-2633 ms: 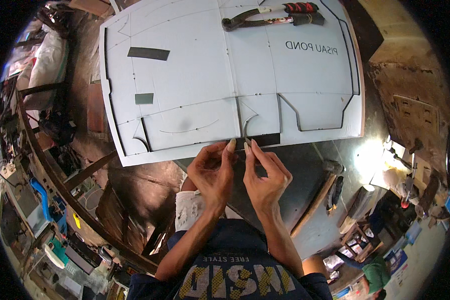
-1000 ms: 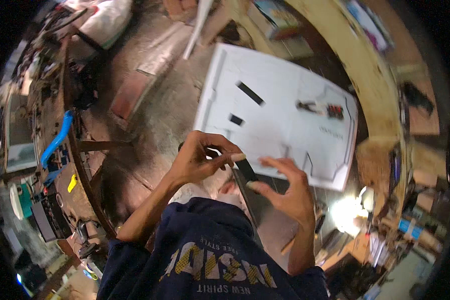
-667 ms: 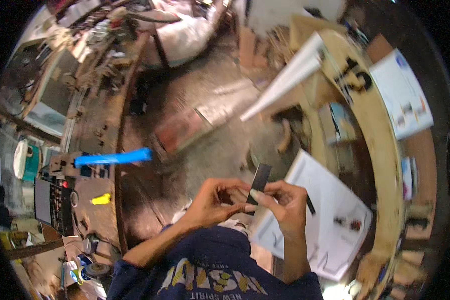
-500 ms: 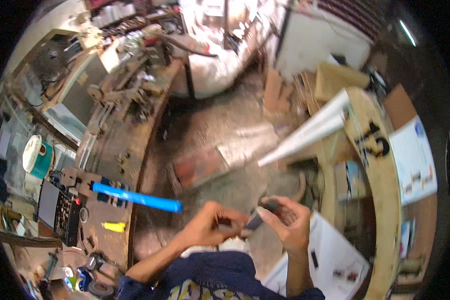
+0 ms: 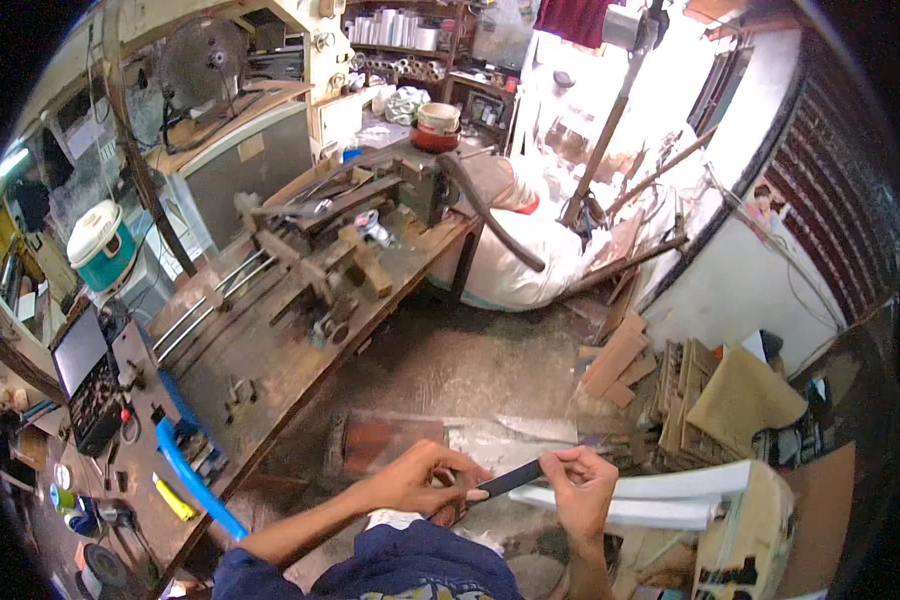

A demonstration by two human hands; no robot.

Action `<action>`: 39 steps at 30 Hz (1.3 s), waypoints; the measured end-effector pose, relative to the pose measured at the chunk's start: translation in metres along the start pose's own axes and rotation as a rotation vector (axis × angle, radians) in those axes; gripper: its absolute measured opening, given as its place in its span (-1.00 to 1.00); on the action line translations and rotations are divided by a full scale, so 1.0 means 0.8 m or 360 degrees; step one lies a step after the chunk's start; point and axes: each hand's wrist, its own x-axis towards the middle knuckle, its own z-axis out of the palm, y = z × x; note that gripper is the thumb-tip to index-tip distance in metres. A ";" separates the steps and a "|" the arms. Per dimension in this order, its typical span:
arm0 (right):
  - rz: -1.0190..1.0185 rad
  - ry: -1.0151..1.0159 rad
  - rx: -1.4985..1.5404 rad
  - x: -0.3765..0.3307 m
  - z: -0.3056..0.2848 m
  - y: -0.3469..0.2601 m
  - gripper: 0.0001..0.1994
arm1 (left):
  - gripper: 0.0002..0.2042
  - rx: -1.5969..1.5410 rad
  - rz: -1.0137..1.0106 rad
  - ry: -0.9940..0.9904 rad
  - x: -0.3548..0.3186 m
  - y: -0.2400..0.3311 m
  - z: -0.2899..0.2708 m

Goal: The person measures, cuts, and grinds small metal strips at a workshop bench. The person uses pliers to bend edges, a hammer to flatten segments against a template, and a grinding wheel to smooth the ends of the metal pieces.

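Person has turned left: marked white board gone from view, brown wooden workbench [image 5: 270,375] now big on the left, bright blue curved tube [image 5: 200,480] and yellow slim plastic-looking tool [image 5: 174,498] on it. So the strip is off the board, held in the air. Left hand [image 5: 425,478]: fingers curled, thumb and fingertip pinched at the strip's lower end; small and soft here, so grip firmness hard to judge. Flat narrow matte-black strip [image 5: 510,480] slants between the hands, above floor, clear of bench. Right hand [image 5: 582,485]: thumb-and-finger pinch on upper end. Long white panels [image 5: 670,490] beyond.
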 end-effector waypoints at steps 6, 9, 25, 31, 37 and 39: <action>0.0004 -0.0196 -0.0021 0.171 0.023 0.014 -0.80 | -0.75 0.0081 -0.0028 0.0560 0.107 -0.034 -0.060; -0.0052 -0.0074 -0.0088 0.242 0.034 0.008 -0.79 | -0.74 -0.0045 -0.0229 0.0830 0.163 -0.032 -0.128; 0.0135 -0.0208 -0.0623 0.711 0.210 0.051 -0.81 | -0.83 0.0985 -0.0120 0.1808 0.407 -0.219 -0.804; 0.0346 -0.0800 -0.0677 0.804 0.277 0.109 -0.54 | -0.75 0.1272 -0.0203 0.1604 0.393 -0.248 -0.831; 0.0898 -0.0852 -0.0727 0.801 0.228 0.195 -0.60 | -0.62 0.0919 -0.0399 0.1162 0.388 -0.261 -0.863; 0.1035 -0.0912 -0.0832 0.802 0.230 0.163 -0.62 | -0.62 0.0813 -0.0500 0.1070 0.387 -0.250 -0.869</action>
